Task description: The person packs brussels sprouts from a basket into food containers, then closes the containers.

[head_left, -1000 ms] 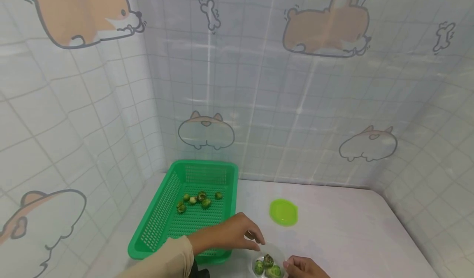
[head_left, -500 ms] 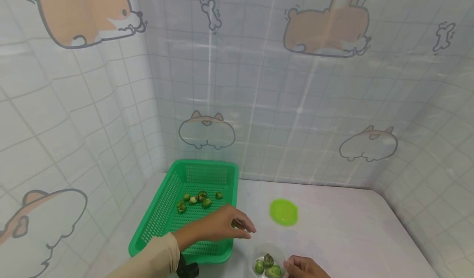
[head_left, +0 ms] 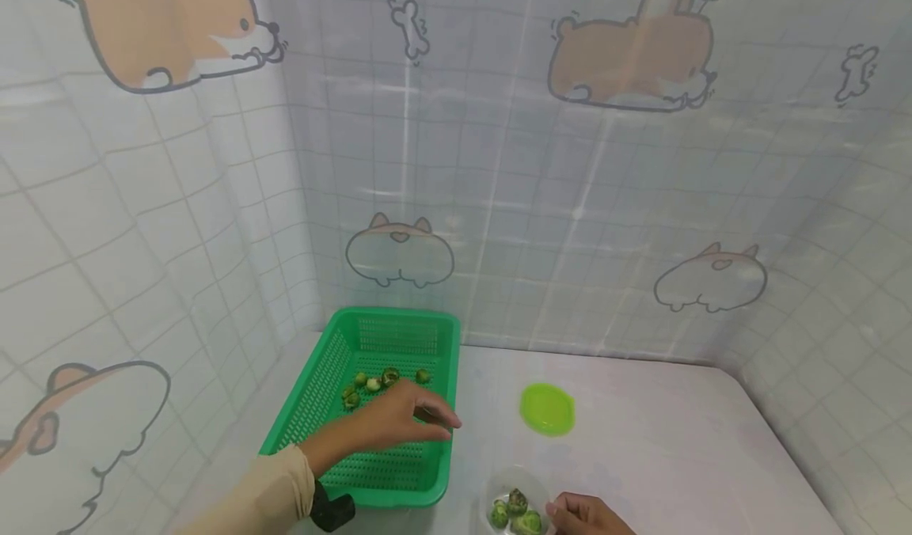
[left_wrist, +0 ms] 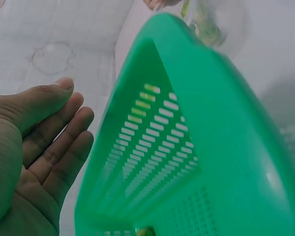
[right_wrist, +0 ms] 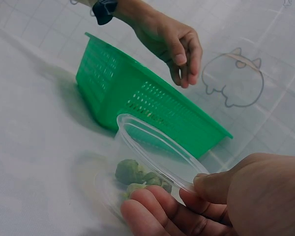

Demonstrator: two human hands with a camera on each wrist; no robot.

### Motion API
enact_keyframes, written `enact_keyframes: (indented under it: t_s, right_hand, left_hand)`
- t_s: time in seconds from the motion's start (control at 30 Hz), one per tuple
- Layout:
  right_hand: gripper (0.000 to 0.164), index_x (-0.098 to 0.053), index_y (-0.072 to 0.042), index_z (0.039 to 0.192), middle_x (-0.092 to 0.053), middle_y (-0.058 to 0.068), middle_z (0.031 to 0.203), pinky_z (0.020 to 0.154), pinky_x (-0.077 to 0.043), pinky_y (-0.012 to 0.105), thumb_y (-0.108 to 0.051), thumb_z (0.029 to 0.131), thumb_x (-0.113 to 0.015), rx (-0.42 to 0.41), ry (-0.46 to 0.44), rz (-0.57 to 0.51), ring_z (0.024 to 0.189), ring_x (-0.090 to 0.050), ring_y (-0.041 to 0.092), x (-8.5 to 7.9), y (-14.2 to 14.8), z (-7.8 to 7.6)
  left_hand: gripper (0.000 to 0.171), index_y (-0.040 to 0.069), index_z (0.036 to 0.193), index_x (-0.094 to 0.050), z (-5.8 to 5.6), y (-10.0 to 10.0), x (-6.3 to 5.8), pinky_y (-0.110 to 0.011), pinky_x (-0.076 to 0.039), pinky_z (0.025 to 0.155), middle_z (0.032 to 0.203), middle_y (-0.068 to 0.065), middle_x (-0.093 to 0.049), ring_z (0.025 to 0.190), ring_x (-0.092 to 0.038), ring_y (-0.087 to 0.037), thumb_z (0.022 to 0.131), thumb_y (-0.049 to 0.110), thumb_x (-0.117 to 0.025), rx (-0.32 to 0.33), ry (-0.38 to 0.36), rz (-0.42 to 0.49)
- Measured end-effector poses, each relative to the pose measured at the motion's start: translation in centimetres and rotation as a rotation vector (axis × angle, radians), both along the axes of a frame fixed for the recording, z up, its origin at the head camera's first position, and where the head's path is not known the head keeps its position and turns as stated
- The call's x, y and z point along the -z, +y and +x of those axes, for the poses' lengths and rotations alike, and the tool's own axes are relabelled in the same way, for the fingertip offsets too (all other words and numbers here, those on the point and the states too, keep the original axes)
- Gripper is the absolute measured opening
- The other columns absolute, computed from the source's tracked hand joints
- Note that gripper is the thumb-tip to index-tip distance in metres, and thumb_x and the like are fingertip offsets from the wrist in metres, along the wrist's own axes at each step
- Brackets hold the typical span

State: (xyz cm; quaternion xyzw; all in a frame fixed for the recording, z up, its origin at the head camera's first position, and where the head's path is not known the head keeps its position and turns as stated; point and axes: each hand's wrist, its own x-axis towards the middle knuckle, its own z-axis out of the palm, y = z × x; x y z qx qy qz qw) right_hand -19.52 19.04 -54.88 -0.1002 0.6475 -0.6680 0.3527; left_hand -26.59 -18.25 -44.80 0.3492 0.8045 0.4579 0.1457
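Note:
My left hand (head_left: 399,418) hovers over the green basket (head_left: 453,440) near its right rim. Its fingers are loosely bent, and the left wrist view shows nothing in the palm. In the basket lie several Brussels sprouts (head_left: 389,376), partly covered by that hand in the head view. With thumb and fingers, my right hand (head_left: 587,514) pinches the rim of a clear round plastic tub (right_wrist: 157,142) at the front edge of the view. Brussels sprouts (right_wrist: 130,172) lie at the bottom of the tub.
A bright green lid (head_left: 547,409) lies on the white table (head_left: 641,424), beyond the tub and right of the basket. A tiled-pattern sheet with cartoon dogs (head_left: 627,60) hangs behind and at both sides.
My left hand has moved from beside the tub up and to the left, over the basket. My right hand and the tub have stayed nearly in place.

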Motion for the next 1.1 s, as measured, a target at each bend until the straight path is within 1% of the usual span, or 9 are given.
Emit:
enact_keyframes:
  t_s: [0.07,0.2,0.3,0.43,0.6,0.8,0.93,1.0,1.1]
  right_hand:
    - [0.031,-0.064,-0.004,0.092,-0.063,-0.004,0.069,0.048,-0.043,0.02,-0.029,0.106,-0.051,0.0,-0.006,-0.003,0.05,-0.048,0.002,0.1,0.0,0.0]
    - [0.032,-0.064,-0.004,0.093,-0.064,-0.004,0.07,0.048,-0.044,0.02,-0.03,0.106,-0.052,0.002,-0.01,-0.003,0.05,-0.049,0.002,0.2,0.1,-0.1]
    - [0.032,-0.064,-0.005,0.092,-0.064,-0.003,0.07,0.048,-0.044,0.02,-0.031,0.106,-0.052,0.004,-0.011,-0.003,0.051,-0.05,0.002,0.3,0.1,-0.1]
    - [0.031,-0.064,-0.005,0.091,-0.065,-0.002,0.071,0.047,-0.043,0.02,-0.03,0.105,-0.052,0.008,-0.007,0.0,0.05,-0.05,0.002,0.4,0.1,-0.1]
    - [0.031,-0.063,-0.007,0.088,-0.065,-0.002,0.07,0.047,-0.041,0.021,-0.029,0.106,-0.051,0.015,0.0,0.01,0.049,-0.048,0.003,0.5,0.1,0.0]
    - [0.032,-0.062,-0.007,0.088,-0.064,-0.002,0.069,0.046,-0.041,0.021,-0.03,0.106,-0.051,0.021,-0.002,0.017,0.049,-0.048,0.003,0.5,0.0,-0.1]
    - [0.031,-0.062,-0.007,0.088,-0.065,-0.002,0.07,0.046,-0.042,0.021,-0.029,0.106,-0.051,0.02,-0.005,0.016,0.049,-0.048,0.003,0.5,0.0,-0.1]
    - [0.031,-0.062,-0.007,0.088,-0.064,-0.002,0.069,0.046,-0.042,0.021,-0.03,0.106,-0.052,0.019,-0.01,0.013,0.049,-0.048,0.003,0.5,0.1,-0.1]
    - [0.031,-0.063,-0.006,0.089,-0.064,-0.002,0.069,0.047,-0.043,0.02,-0.03,0.106,-0.052,0.016,-0.012,0.009,0.049,-0.049,0.003,0.5,0.1,-0.2]
  left_hand:
    - [0.022,0.022,0.116,-0.075,-0.2,-0.6,0.1,-0.031,-0.056,0.094,0.116,0.003,-0.073,0.108,-0.069,-0.017,0.096,0.028,-0.071,-0.006,0.004,-0.007]
    - [0.026,0.02,0.117,-0.075,-0.6,-2.0,0.4,-0.031,-0.057,0.093,0.116,0.002,-0.074,0.107,-0.069,-0.017,0.095,0.032,-0.071,-0.045,0.049,-0.033]
    - [0.024,0.024,0.116,-0.075,-1.0,-3.2,0.8,-0.032,-0.057,0.091,0.115,0.004,-0.074,0.106,-0.069,-0.015,0.095,0.033,-0.071,-0.091,0.085,-0.058]
    - [0.021,0.029,0.115,-0.075,-1.6,-4.9,1.4,-0.032,-0.058,0.089,0.114,0.007,-0.074,0.106,-0.068,-0.013,0.095,0.032,-0.072,-0.14,0.091,-0.073]
    - [0.022,0.026,0.115,-0.075,-2.3,-6.7,1.8,-0.03,-0.057,0.09,0.114,0.005,-0.074,0.108,-0.068,-0.015,0.094,0.031,-0.072,-0.181,0.092,-0.081]
    - [0.022,0.018,0.116,-0.075,-3.1,-8.9,2.1,-0.031,-0.058,0.088,0.115,-0.006,-0.074,0.107,-0.069,-0.021,0.095,0.024,-0.072,-0.223,0.127,-0.128]
    - [0.022,0.015,0.115,-0.075,-3.5,-10.5,2.3,-0.032,-0.058,0.086,0.114,-0.008,-0.074,0.105,-0.069,-0.024,0.095,0.024,-0.072,-0.266,0.168,-0.196]
    - [0.023,0.015,0.115,-0.075,-3.8,-11.1,2.4,-0.033,-0.058,0.086,0.113,-0.007,-0.074,0.105,-0.069,-0.025,0.094,0.025,-0.073,-0.285,0.188,-0.234]
    - [0.023,0.012,0.114,-0.075,-4.1,-11.9,2.7,-0.035,-0.059,0.084,0.112,-0.007,-0.074,0.104,-0.069,-0.026,0.094,0.024,-0.074,-0.292,0.214,-0.262]
